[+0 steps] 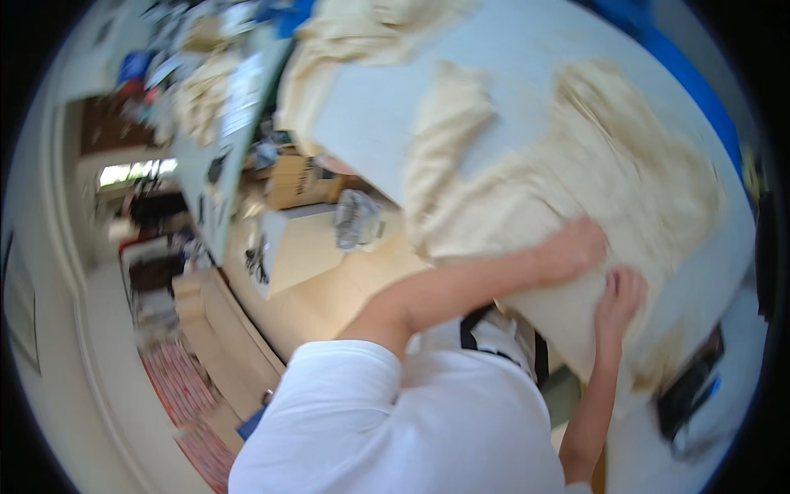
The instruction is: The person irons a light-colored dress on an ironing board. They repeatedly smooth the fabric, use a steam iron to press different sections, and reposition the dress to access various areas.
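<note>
A cream cloth garment (524, 204) with sleeve-like parts lies spread and wrinkled over the pale table (370, 99) before me. My left hand (573, 248) rests on its near part with curled fingers. Just to the right and nearer my body, my right hand (622, 296) touches the same cloth, its fingers bent downward. Blur hides the fingertips of both hands, so whether cloth is pinched between them cannot be made out.
More cream cloth (370, 31) lies at the table's far left. A dark object (688, 383) sits near the right edge. Left of the table are a cardboard box (296, 182), a plastic bag (357, 219), a cluttered second table (247, 99) and red-and-white stacks (179, 376).
</note>
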`<state>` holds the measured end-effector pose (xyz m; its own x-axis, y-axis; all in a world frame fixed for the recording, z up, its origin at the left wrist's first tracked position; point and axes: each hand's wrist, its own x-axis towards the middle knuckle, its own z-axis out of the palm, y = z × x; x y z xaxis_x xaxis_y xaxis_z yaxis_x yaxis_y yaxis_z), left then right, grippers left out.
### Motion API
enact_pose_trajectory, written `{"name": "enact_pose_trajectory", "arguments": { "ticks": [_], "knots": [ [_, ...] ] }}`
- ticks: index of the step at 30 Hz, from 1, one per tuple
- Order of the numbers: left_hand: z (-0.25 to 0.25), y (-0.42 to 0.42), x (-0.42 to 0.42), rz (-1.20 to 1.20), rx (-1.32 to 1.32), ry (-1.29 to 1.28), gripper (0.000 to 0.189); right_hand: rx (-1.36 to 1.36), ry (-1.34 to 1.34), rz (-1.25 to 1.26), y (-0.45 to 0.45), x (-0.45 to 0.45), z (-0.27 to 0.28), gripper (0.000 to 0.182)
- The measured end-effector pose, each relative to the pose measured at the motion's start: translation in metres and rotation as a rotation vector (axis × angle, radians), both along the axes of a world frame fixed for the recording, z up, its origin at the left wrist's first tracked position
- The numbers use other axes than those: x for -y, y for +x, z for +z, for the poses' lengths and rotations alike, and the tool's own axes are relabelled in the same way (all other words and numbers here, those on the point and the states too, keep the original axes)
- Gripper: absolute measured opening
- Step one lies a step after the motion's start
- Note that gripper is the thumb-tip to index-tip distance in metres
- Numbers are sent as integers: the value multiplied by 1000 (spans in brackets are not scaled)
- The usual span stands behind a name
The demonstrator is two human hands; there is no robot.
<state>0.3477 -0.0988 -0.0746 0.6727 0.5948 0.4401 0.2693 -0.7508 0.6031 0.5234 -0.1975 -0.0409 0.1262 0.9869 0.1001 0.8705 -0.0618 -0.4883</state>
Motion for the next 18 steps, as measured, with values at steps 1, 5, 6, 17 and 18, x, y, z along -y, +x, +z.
{"name": "enact_pose_trajectory", "arguments": {
  "ticks": [1,5,6,17,18],
  "knots": [
    [-5,-14,4,64,-59,86,11,-10,19,59,-11,-5,1,4],
    [-11,-21,13,78,1,184,11,-103,45,121,-43,-4,12,16],
    [-13,-20,16,98,20,198,10,-69,87,138,-42,-3,3,16],
    [20,-77,23,377,-103,338,25,-153,112,298,-46,-31,-12,16],
    [14,-80,25,364,-115,318,28,-230,122,331,-61,-35,-9,16]
  ]
}}
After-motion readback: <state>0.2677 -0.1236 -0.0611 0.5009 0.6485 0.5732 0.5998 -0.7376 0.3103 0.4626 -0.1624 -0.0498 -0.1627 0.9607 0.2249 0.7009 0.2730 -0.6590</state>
